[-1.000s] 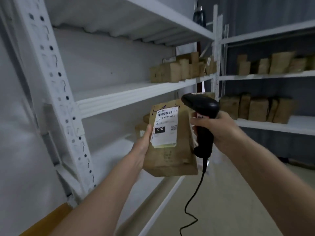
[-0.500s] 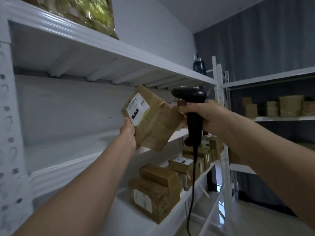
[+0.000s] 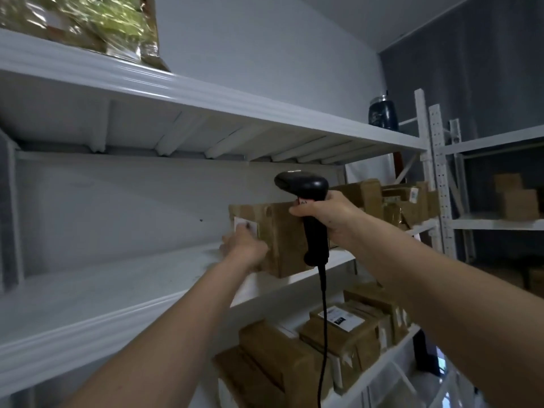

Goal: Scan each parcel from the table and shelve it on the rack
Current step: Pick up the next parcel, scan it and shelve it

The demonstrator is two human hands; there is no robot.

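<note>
The scanner [image 3: 306, 201] is gripped in the right hand [image 3: 326, 219], while the parcel [image 3: 279, 240] is held on the shelf [image 3: 117, 293] by the left hand [image 3: 244, 251].

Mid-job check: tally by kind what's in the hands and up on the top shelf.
Brown paper parcel, gripped by left hand: 1
Black handheld barcode scanner, gripped by right hand: 1
Dark blue jar, top shelf: 1
Shiny plastic-wrapped bundle, top shelf: 1
Total: 4
</note>
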